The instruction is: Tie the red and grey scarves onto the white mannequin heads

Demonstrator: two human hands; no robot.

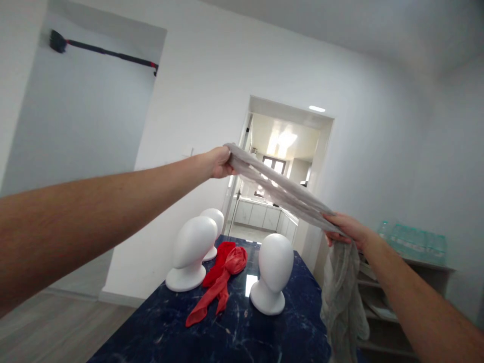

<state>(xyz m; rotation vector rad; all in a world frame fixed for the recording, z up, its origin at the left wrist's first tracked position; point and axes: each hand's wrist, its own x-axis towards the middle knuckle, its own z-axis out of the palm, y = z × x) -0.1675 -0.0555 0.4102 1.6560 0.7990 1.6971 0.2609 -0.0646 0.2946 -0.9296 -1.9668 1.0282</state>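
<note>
While both arms are raised above the dark blue marble-patterned table (159,333), a grey scarf (280,191) is stretched between the hands, its long axis running from upper left down to lower right, slanting across the bright doorway (287,146) behind it. At the high end, the left hand (220,162) is closed around the bunched end of the cloth. At the low end, the right hand (346,228) pinches the scarf with its fingers curled over it, and the remaining length falls straight down from that hand, hanging just off the table's right edge. Below the stretched span, well apart from it, stand three white mannequin heads: one at the left (191,252), a smaller-looking one behind it (214,227), and one further right (273,272). Between them a red scarf (219,277) lies crumpled on the tabletop, its tail trailing toward the near side. Bare tabletop stretches in front of the heads. Beyond the right forearm a shelf unit (412,282) stands by the wall, carrying greenish translucent packs (416,241). No writing or label can be read anywhere.
</note>
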